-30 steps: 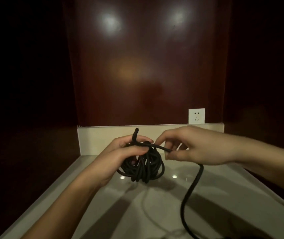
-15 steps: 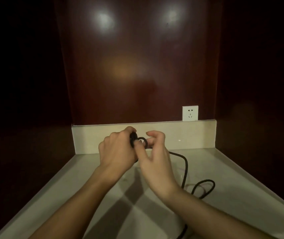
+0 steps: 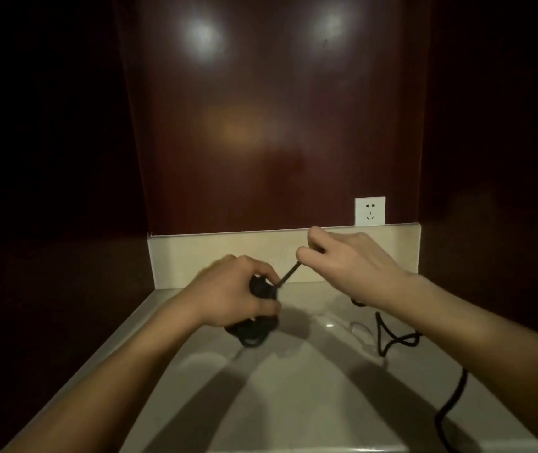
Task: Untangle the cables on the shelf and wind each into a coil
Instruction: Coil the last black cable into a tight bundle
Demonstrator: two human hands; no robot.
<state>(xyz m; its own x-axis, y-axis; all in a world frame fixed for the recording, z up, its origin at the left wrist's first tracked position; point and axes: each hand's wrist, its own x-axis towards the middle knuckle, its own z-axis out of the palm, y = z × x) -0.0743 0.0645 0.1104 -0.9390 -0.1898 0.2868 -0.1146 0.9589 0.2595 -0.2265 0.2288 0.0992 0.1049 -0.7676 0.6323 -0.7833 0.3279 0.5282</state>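
My left hand [image 3: 238, 291] grips a bundle of black cable [image 3: 252, 333] just above the pale shelf top [image 3: 280, 397]; most of the bundle is hidden under the fingers. A short taut strand [image 3: 288, 273] runs up and right from the bundle to my right hand [image 3: 349, 268], whose curled fingers pinch it. The loose black cable [image 3: 388, 341] drops below my right wrist, crosses itself on the shelf and trails toward the near right edge.
A white wall socket [image 3: 369, 211] sits above the pale backsplash [image 3: 195, 259] at the back right. Dark wood panels [image 3: 277, 125] close in the back and both sides of the niche. The light is dim.
My right hand has moved from in front of the left hand up and to the right, drawing a strand taut. The left hand keeps hold of the bundle. The loose cable on the shelf has shifted.
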